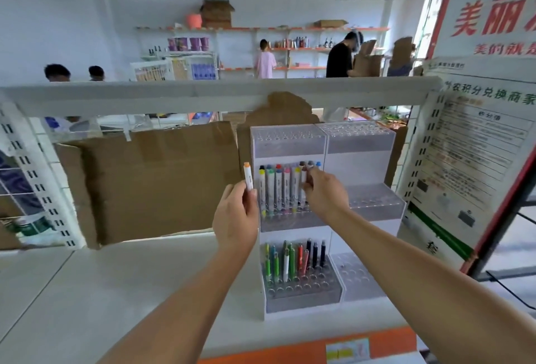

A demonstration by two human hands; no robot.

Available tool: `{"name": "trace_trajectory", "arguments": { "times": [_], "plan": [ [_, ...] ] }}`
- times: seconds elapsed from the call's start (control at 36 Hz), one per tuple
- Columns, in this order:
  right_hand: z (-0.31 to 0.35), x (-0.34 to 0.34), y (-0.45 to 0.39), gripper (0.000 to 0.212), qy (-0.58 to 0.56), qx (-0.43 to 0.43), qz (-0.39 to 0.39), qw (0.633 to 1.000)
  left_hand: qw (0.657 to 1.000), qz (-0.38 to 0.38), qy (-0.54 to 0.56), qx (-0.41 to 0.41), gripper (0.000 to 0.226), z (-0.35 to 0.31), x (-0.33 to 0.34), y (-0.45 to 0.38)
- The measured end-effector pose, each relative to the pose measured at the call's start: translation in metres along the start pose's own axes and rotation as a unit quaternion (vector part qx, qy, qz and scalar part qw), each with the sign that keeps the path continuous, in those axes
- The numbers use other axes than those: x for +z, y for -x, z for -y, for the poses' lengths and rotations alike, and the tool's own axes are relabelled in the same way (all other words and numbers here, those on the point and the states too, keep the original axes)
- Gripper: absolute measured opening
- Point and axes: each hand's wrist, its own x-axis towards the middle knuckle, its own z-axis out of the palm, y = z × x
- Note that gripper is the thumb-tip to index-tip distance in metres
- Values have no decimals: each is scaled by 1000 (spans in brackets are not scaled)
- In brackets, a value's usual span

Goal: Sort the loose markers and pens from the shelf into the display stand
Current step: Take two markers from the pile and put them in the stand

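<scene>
Orange-capped marker (248,178) pinched upright in left hand (236,218), just left of display stand (290,143); right hand (324,194), nearer, fingers curled round grey-capped marker (309,170) in middle tier.

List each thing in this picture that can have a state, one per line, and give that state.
Left hand: holds orange-capped marker upright.
Right hand: pinches grey-capped marker in middle tier.
Middle tier: partly filled.
Bottom tier: partly filled with pens.
Top tier: empty.
</scene>
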Motion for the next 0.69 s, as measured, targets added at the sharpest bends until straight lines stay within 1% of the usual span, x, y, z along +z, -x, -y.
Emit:
{"name": "trace_trajectory", "arguments": {
  "times": [0.03,0.08,0.14,0.17,0.19,0.28,0.33,0.39,0.42,0.44,0.47,0.53,0.58,0.64,0.69],
  "plan": [
    [0,-2,0,16,11,-2,-7,1000,1000,0,2,3,18,-2,0,0],
    [0,-6,3,22,12,-15,-53,998,1000,3,3,12,18,-5,0,0],
    [3,-11,8,24,-22,-43,-122,991,1000,3,7,23,19,-7,2,-1],
    [8,-13,9,23,-54,-63,-142,986,999,3,11,30,20,-8,2,-2],
    [15,-15,10,23,-93,-85,-144,982,999,6,15,40,20,-10,3,-2],
    [42,-21,9,23,-200,-140,-96,965,997,11,8,74,15,-16,3,-5],
    [58,-22,10,18,-243,-151,-74,955,997,12,1,79,18,-19,4,-8],
    [67,-23,12,17,-270,-149,-75,948,996,17,5,86,22,-22,5,-9],
    [68,-24,12,18,-278,-143,-85,946,996,21,12,85,19,-23,4,-9],
    [67,-27,11,18,-283,-136,-105,944,996,23,18,84,12,-23,3,-10],
    [64,-31,9,18,-287,-125,-136,940,996,20,21,84,12,-22,0,-11],
    [49,-41,2,14,-297,-90,-201,929,996,14,16,87,22,-16,-3,-13],
    [31,-49,-3,13,-278,-72,-247,925,997,8,12,77,24,-7,-6,-15],
    [14,-53,-7,17,-231,-78,-265,933,998,-1,9,54,22,3,-6,-16],
    [4,-53,-8,20,-196,-82,-255,943,999,-1,2,36,24,12,-4,-15]
  ]
}}
